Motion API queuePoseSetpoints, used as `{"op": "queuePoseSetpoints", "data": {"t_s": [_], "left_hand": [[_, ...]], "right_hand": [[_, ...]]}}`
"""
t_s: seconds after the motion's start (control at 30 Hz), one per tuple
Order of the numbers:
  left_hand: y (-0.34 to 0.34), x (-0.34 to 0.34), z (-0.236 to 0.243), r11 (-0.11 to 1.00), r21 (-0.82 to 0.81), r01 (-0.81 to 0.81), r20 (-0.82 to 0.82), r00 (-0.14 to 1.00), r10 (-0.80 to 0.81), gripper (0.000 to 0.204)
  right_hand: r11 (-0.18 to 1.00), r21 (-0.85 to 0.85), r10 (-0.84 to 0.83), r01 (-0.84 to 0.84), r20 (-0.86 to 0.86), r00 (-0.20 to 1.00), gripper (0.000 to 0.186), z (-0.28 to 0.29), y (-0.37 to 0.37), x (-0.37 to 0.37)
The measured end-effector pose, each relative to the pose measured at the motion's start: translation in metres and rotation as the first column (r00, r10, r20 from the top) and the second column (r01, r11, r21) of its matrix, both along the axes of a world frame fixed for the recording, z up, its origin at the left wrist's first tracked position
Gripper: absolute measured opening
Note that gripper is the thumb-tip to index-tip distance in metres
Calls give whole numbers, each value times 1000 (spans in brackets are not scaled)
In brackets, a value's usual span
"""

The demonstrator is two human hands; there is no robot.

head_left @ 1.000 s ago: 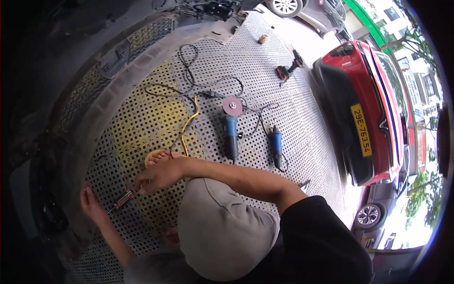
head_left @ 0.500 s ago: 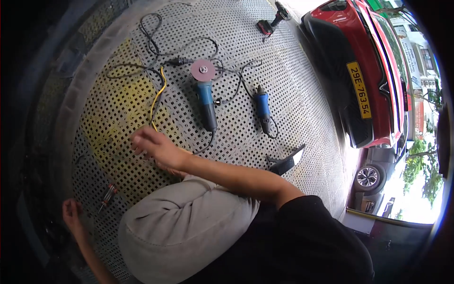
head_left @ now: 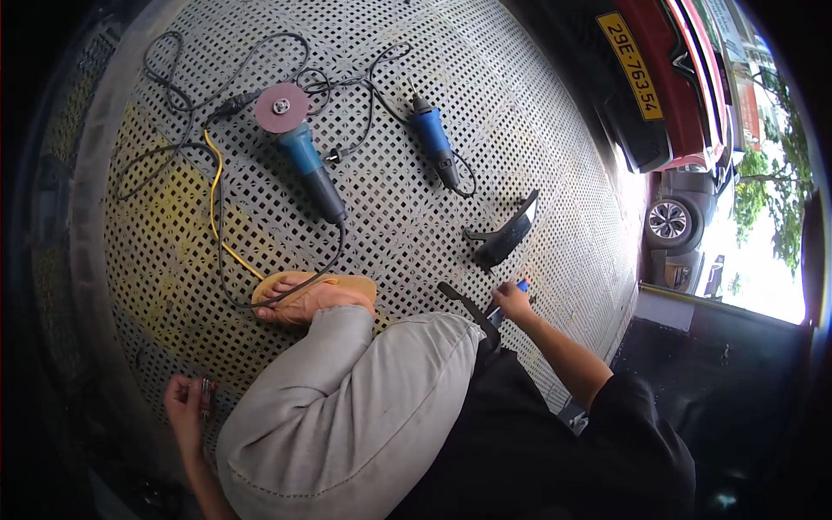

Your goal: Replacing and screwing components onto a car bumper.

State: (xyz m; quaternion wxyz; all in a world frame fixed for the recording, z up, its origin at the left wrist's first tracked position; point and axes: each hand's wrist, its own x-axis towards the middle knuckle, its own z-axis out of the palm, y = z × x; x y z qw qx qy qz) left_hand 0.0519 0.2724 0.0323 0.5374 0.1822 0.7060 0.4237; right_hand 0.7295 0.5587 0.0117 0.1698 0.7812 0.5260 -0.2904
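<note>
The right hand (head_left: 513,301) has its fingers closed on a blue tool (head_left: 507,305); the left hand (head_left: 185,401) is clamped on a small object (head_left: 205,392). The cable (head_left: 286,295) crosses the sandalled foot (head_left: 314,299), so I think it could snag and drag the grinder (head_left: 302,147).

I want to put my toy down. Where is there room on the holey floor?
Free: the mesh floor between the small blue tool and the red car. Crowded: cables around the grinder.

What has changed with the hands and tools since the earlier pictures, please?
The right hand has left the grating in front of the knee and swung right, and now grips a blue-handled tool beside the black part. The left hand stays low at the left, holding a small object. Both grinders and the cables lie unmoved.
</note>
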Motion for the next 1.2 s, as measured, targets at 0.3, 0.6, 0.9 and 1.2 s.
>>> {"op": "queuePoseSetpoints", "data": {"t_s": [0.3,0.6,0.9,1.2], "left_hand": [[59,23,17,994,79,-79,17,997,77,14],[13,57,20,854,190,-485,233,867,440,16],[-45,72,54,649,182,-739,294,671,681,20],[-90,72,81,338,346,-875,321,449,834,24]], "right_hand": [[672,70,621,-737,488,613,30,-3,-57,42],[398,-293,909,-869,1,416,44,-94,149,-118],[24,-593,998,-805,-28,50,44,77,188,-342],[-746,-156,643,-648,86,-761,22,304,147,-591]]}}
